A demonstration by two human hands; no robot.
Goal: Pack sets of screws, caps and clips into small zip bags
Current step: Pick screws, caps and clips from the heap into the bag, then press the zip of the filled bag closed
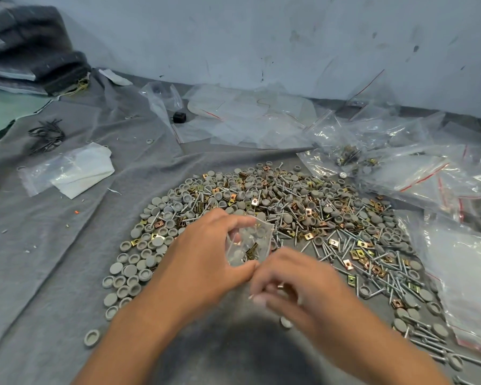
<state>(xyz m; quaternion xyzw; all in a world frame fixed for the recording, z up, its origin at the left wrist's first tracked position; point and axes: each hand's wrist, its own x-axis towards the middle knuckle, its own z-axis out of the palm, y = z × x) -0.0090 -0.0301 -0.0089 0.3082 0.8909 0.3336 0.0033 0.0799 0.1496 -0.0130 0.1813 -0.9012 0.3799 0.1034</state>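
A wide heap of grey caps, silver screws and gold clips (289,212) covers the grey cloth in the middle. Over its near edge my left hand (206,254) holds a small clear zip bag (250,243) between thumb and fingers; a few caps and a gold clip lie inside it. My right hand (286,284) is just right of and below the bag, blurred, fingers curled, fingertips meeting my left thumb at the bag's lower edge. A small metal piece shows among its fingers; what it is I cannot tell.
Filled zip bags with red strips (417,173) are piled at the right. Empty clear bags (247,118) lie at the back by the wall. A folded bag and white paper (75,170) lie left, black ties (46,134) behind them. Loose caps (91,338) dot the cloth.
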